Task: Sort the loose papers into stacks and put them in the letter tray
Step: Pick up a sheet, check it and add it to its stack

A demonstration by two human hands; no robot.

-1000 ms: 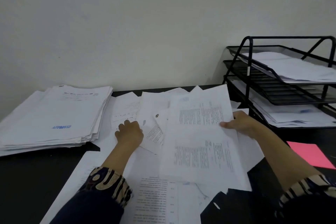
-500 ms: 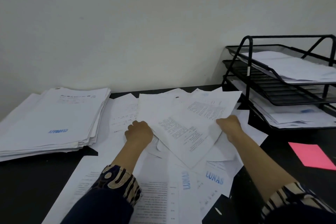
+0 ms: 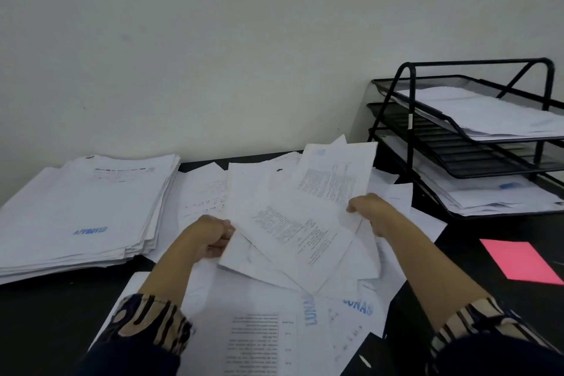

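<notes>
Nearby, letter tray (image 3: 409, 119) with papers (image 3: 488, 116).

Letter tray (image 3: 476, 143) cut off rightward — sheet print (image 3: 293, 229) unreadably blurred

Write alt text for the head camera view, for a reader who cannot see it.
Both hands, left hand and right hand, grip a fanned bundle of printed sheets above loose papers on a black desk. A tall paper stack lies left; a black three-tier letter tray stands right.
</notes>
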